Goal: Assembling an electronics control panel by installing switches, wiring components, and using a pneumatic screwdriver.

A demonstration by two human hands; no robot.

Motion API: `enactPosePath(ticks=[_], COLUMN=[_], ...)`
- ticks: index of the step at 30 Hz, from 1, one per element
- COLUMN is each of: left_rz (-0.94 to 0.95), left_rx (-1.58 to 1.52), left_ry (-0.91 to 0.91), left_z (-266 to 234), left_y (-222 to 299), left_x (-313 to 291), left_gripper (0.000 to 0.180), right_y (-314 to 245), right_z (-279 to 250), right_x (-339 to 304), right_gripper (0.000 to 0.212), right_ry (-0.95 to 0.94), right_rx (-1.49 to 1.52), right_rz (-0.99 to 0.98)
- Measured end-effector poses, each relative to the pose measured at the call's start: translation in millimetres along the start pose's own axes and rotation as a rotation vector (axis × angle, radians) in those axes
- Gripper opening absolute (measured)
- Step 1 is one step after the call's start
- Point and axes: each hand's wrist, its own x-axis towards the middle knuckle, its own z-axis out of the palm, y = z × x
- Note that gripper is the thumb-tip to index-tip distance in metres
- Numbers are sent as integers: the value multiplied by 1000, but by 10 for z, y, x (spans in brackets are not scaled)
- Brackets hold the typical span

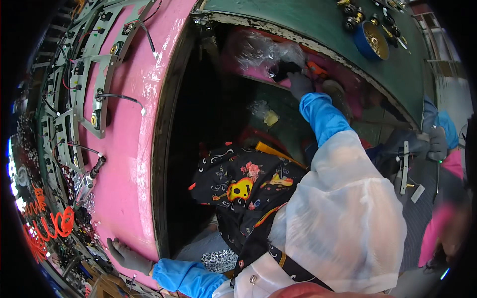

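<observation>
My left hand [125, 256], in a grey glove with a blue sleeve cover, lies on the near end of the pink plastic-covered bench [131, 198], its fingers apart and empty. With my right arm stretched forward, my right hand [300, 85], also gloved in grey, reaches into a shelf under the green tabletop. Its fingers are at a small black thing [282, 71] beside a crumpled clear plastic bag [261, 52]; whether they grip it is hidden. An orange tool-like thing [317, 69] lies just right of that hand.
Metal brackets [102, 94] with cables line the pink bench at left, near a silver power screwdriver [89, 183]. On the green tabletop [298, 15] stands a blue bowl [371, 42] of small brass parts, beside black fittings. A co-worker's gloved hand [437, 141] is at right, near a metal strip [405, 169].
</observation>
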Motion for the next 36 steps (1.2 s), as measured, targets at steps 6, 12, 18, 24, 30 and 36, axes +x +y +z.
enactPosePath(ticks=[6, 12, 18, 24, 30, 36], left_rz=[23, 28, 42, 13, 40, 26], left_rx=[91, 177, 260, 249, 209, 168], left_ry=[26, 18, 27, 39, 23, 34], left_z=[26, 33, 64, 67, 40, 9], left_y=[16, 36, 74, 119, -7, -4], left_x=[12, 39, 23, 14, 72, -6], left_gripper=[36, 39, 37, 37, 38, 36], right_y=[216, 269, 298, 213, 249, 187], right_z=[-83, -67, -96, -119, -190, -149], right_x=[430, 885, 1057, 1128, 1007, 257], right_gripper=[63, 63, 63, 64, 65, 64], right_ry=[189, 66, 51, 36, 64, -30], right_rx=[-34, 24, 14, 15, 19, 368], right_rz=[-284, -357, -407, -446, -452, -27])
